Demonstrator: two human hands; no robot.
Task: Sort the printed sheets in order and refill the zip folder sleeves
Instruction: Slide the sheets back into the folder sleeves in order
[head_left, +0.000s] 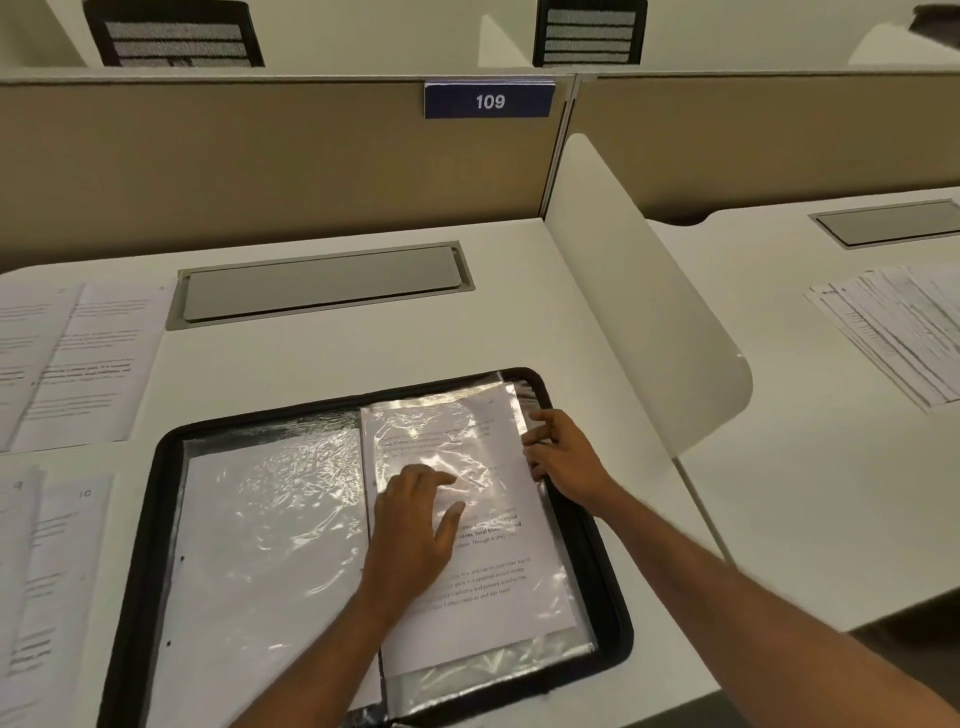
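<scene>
- Zip folder (140, 571) lies open on the table (363, 353).
- Left hand (415, 525) presses flat, fingers straight, on the right-side sleeve (493, 660) over a printed sheet (509, 582).
- Right hand (563, 457) pinches that sleeve's outer edge.

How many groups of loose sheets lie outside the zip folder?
3: upper-left sheets, lower-left sheets, fanned pile on the right-hand desk. More may lie off-frame.

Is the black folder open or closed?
Open. The zip folder lies spread flat, both plastic sleeves facing up.
</scene>
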